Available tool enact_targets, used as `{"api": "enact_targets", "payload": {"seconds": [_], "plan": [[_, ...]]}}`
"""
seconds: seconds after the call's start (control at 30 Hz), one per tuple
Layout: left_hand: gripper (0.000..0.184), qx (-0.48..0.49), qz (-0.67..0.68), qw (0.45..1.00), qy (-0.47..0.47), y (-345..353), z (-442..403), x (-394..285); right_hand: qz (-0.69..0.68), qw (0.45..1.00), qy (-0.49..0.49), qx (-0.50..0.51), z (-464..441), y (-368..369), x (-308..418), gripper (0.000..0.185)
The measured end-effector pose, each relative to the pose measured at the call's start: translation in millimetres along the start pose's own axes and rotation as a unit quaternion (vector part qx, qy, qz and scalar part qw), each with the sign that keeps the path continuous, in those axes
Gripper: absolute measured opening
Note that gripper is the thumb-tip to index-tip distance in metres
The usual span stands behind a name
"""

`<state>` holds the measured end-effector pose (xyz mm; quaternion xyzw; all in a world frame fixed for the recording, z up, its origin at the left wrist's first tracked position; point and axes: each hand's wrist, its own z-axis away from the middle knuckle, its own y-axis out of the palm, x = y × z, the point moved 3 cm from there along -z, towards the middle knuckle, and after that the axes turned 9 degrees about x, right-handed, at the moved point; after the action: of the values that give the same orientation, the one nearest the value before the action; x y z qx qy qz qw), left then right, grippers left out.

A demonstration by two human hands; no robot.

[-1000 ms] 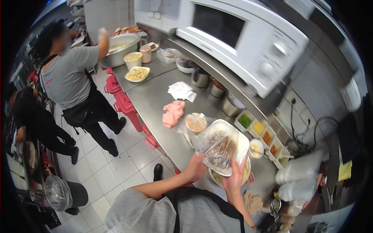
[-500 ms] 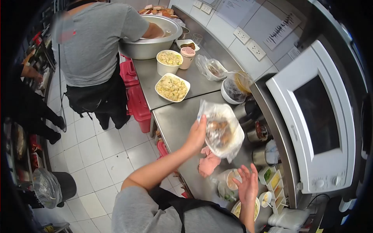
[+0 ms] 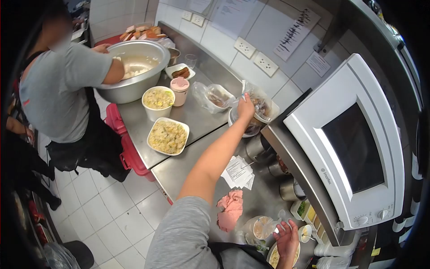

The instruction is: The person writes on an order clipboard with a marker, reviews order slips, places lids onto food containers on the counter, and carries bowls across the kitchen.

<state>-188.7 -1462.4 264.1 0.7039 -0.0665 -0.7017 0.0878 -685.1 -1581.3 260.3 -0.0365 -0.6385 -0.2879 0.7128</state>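
My left hand [image 3: 245, 109] is stretched far forward, its fingers closed on the edge of a plastic-covered container [image 3: 262, 105] of dark food. That container is over a white bowl [image 3: 244, 127], beside another container in a plastic bag [image 3: 218, 97]. Near the front of the counter, my right hand [image 3: 286, 237] is held palm up with its fingers apart and nothing in it. Close by are a bagged tub [image 3: 261, 227], a bowl of rice [image 3: 274, 257] and a small white cup [image 3: 305, 233]. A pink cloth [image 3: 230, 210] lies between my hands.
A co-worker [image 3: 62, 89] reaches into a large metal basin [image 3: 134, 67] at the left. Two containers of rice [image 3: 168, 136] and a pink-lidded cup [image 3: 179, 92] stand on the steel counter. A microwave [image 3: 349, 148] sits on a raised shelf at the right.
My left hand has carried the covered container forward to the bowls by the wall. My right hand has let go of it and stays near the front. The view has turned.
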Motion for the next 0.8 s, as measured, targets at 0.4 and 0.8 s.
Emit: {"api": "enact_targets", "payload": {"seconds": [0.4, 0.8], "plan": [[0.052, -0.038, -0.393, 0.867, 0.304, 6, 30, -65, -0.108, 0.991, 0.058, -0.06, 11, -55, -10, 0.032], [0.087, 0.201, -0.668, 0.712, 0.088, 38, 3, -53, -0.078, 0.991, 0.106, -0.009, 1, -65, -30, 0.038]]}}
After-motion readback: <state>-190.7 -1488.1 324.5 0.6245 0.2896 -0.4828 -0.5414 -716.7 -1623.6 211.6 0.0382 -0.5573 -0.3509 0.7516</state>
